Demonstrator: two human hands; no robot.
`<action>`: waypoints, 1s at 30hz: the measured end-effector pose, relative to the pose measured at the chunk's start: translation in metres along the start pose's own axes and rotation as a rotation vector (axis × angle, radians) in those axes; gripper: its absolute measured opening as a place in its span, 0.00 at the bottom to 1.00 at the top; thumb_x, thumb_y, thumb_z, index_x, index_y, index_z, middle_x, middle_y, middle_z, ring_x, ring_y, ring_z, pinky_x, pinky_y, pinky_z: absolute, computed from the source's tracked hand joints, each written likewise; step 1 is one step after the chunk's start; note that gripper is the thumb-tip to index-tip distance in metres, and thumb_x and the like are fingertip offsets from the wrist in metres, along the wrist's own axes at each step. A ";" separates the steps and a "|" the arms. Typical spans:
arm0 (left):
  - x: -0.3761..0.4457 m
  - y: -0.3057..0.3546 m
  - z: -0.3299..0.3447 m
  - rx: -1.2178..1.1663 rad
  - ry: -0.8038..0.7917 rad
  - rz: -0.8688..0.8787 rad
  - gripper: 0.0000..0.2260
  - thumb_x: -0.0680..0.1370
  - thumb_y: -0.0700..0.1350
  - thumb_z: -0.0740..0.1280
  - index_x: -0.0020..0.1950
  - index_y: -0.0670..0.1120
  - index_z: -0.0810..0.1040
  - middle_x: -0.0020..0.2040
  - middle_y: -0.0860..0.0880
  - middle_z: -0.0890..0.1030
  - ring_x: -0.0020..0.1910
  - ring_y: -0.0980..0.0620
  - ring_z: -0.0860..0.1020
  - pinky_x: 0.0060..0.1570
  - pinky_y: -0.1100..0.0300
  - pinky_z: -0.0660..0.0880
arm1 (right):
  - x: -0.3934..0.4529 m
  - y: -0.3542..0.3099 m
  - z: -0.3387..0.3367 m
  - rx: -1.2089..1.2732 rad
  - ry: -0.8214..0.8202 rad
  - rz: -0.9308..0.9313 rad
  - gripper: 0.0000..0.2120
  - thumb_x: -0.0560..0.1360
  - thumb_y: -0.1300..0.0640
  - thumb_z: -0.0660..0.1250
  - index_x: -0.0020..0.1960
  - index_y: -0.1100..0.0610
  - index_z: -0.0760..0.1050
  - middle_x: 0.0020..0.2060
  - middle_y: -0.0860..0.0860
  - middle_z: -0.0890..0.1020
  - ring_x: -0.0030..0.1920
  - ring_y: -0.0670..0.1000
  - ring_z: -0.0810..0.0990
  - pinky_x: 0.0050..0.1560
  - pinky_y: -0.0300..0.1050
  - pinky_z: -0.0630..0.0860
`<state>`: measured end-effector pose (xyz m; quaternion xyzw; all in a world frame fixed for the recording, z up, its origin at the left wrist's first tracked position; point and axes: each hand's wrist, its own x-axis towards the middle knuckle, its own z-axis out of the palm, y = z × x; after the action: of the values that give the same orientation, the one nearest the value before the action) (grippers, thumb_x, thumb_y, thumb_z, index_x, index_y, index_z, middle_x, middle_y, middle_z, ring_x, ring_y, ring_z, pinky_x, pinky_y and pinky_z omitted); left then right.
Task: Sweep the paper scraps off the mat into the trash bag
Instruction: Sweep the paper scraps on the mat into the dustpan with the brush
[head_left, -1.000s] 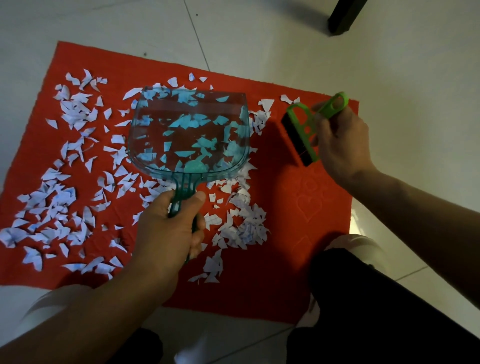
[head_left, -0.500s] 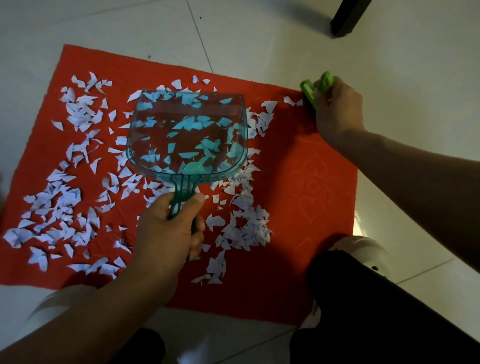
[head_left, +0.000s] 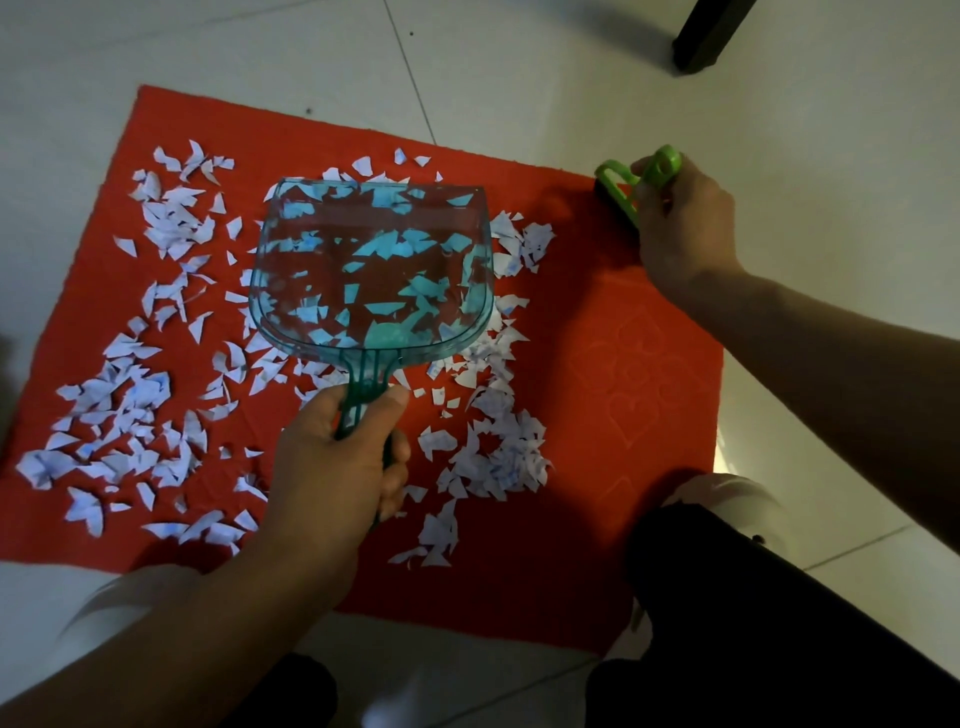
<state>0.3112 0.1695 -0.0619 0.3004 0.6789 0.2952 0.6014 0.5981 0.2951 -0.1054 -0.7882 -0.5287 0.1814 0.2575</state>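
Red mat (head_left: 597, 322) lies on a pale tiled floor (head_left: 519, 78), filling most of the frame's centre and left.

White paper scraps (head_left: 119, 410) are spread over the mat: dense on the left half, a second cluster lower centre, more around and under the dustpan. The right third of the mat is mostly bare red, with faint embossed heart shapes.

Left hand (head_left: 337, 467), lower centre: fingers clamped around the handle of a translucent teal dustpan (head_left: 371, 270). The pan sits over the mat's centre, open edge toward the top of the frame. Scraps show through the plastic; cannot tell which are inside the pan and which are on the mat beneath. Cannot tell if the pan touches the mat or is held just above it.

Right hand (head_left: 685, 228), upper right: fingers closed on a green hand brush (head_left: 621, 187), at the mat's upper right corner. Only the green frame and a dark strip at its left end show; the hand hides the rest. Brush is well apart from the dustpan, with bare mat between.

Dark trouser legs (head_left: 727, 597) at lower right, with a white shoe (head_left: 727, 493) at the mat's lower right corner. A dark furniture leg (head_left: 706, 36) stands on the floor at the top right.
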 end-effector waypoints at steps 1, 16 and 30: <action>0.000 0.000 0.000 0.003 0.000 0.002 0.07 0.80 0.48 0.66 0.51 0.45 0.76 0.30 0.48 0.74 0.21 0.56 0.65 0.19 0.64 0.64 | 0.000 -0.003 0.004 -0.010 -0.029 -0.002 0.13 0.81 0.57 0.58 0.62 0.58 0.75 0.55 0.56 0.81 0.55 0.56 0.78 0.47 0.42 0.68; 0.000 0.001 -0.004 -0.030 0.007 0.008 0.05 0.80 0.47 0.66 0.47 0.47 0.76 0.30 0.48 0.73 0.22 0.55 0.65 0.19 0.63 0.63 | -0.020 -0.013 0.005 0.081 -0.041 -0.083 0.12 0.81 0.55 0.57 0.60 0.57 0.75 0.49 0.53 0.81 0.47 0.52 0.77 0.44 0.46 0.72; -0.001 0.002 -0.005 -0.059 0.032 0.014 0.05 0.80 0.47 0.66 0.50 0.46 0.77 0.30 0.48 0.74 0.21 0.55 0.65 0.18 0.64 0.63 | -0.047 -0.021 0.002 0.131 -0.146 -0.217 0.10 0.81 0.56 0.58 0.57 0.58 0.74 0.44 0.51 0.79 0.42 0.52 0.79 0.40 0.47 0.74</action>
<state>0.3063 0.1698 -0.0593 0.2826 0.6773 0.3241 0.5969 0.5642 0.2587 -0.0937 -0.6927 -0.6151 0.2436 0.2872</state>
